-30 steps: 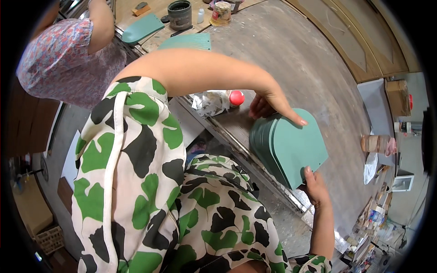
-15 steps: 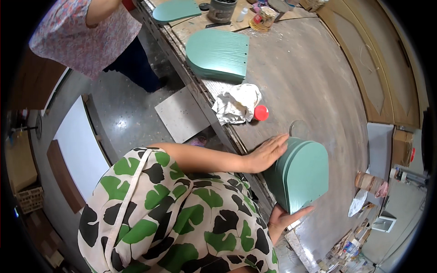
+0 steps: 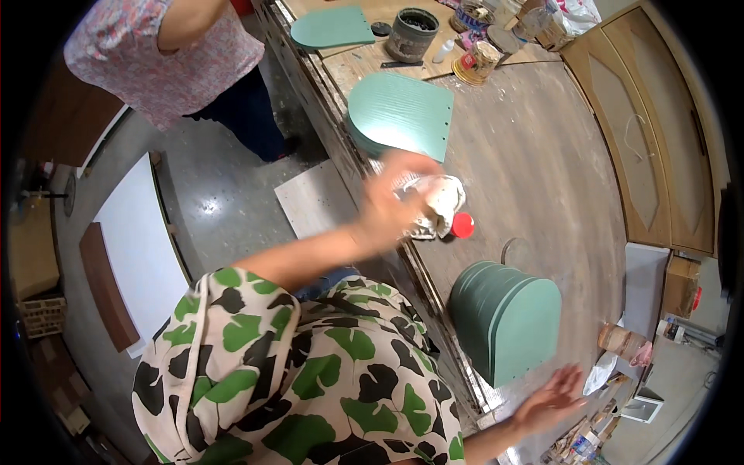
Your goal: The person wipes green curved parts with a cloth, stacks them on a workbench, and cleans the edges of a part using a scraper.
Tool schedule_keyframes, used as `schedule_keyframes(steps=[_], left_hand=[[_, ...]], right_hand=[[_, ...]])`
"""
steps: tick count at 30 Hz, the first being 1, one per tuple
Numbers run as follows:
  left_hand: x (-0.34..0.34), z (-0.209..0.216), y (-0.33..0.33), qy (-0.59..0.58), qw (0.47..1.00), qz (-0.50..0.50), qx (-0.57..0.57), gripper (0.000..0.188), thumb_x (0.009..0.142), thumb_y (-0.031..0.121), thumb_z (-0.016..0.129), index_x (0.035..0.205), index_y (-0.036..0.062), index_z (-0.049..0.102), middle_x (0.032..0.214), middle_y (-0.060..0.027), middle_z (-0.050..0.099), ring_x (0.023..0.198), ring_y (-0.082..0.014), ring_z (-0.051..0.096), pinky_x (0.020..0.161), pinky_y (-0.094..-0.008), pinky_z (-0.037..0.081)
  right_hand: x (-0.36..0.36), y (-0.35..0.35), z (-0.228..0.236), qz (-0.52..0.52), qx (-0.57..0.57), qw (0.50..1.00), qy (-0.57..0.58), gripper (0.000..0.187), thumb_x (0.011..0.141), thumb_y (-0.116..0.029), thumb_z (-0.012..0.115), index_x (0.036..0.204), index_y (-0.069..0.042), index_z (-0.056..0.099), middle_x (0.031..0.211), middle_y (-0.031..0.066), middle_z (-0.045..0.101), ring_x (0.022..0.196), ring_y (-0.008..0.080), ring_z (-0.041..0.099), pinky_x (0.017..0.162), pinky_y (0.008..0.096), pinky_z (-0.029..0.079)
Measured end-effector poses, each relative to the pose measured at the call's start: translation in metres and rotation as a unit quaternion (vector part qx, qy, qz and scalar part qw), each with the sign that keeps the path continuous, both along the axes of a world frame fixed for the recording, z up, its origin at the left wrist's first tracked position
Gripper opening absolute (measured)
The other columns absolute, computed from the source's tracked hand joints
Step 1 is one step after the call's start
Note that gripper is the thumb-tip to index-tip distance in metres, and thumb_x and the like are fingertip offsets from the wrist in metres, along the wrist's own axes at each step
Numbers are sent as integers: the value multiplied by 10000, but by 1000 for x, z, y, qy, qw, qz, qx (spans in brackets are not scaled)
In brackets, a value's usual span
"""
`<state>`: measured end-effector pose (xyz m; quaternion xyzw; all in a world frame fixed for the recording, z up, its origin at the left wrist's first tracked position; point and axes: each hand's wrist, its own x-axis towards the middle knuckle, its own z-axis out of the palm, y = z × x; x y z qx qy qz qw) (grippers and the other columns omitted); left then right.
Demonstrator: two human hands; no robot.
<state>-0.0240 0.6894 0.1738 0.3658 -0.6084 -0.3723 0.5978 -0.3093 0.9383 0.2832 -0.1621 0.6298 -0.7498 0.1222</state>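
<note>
Rounded green panels (image 3: 527, 329) stand stacked at the tabletop's (image 3: 542, 163) near right.
The left hand (image 3: 397, 194) is blurred, its grip unclear, partly hiding crumpled white material (image 3: 446, 200); the right hand (image 3: 552, 399) is open and empty beside the stack.

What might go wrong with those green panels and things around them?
The near green stack looks uneven beside the edge of the workbench, unheld, so it might slip. The left hand, blurred over the crumpled white bundle, could knock the adjacent red cap. If tipped, the open pot might spill toward the farther green stack.
</note>
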Motion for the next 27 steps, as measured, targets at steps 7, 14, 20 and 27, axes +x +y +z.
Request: schedule_keyframes(steps=[7,14,20,27], left_hand=[[125,-56,-113,17,902,82,423,685,787,598,655,1120,11,536,941,-31,513,797,-123,512,647,-294,529],[98,-60,-132,56,875,-67,476,650,769,605,667,916,-26,613,705,-13,569,571,-70,554,489,-208,530],[109,-62,-126,50,880,-33,470,576,757,543,716,862,-17,633,810,-81,639,700,-117,627,599,-272,546],[113,-45,-122,109,862,-89,486,525,755,429,753,965,-28,601,842,-68,641,714,-136,631,591,-288,531]], right_hand=[[62,-217,25,535,228,806,109,584,965,-417,462,1255,89,488,1142,206,597,1006,266,607,872,339,485],[93,-387,-117,506,480,703,141,743,900,-571,486,1163,122,533,1089,208,603,879,255,616,711,354,514],[141,-406,-139,489,506,700,120,729,901,-579,482,1225,74,473,1046,150,588,835,245,592,658,413,504],[134,-406,-139,492,458,740,-25,658,922,-531,482,1284,19,473,1185,138,583,984,254,603,824,412,495]])
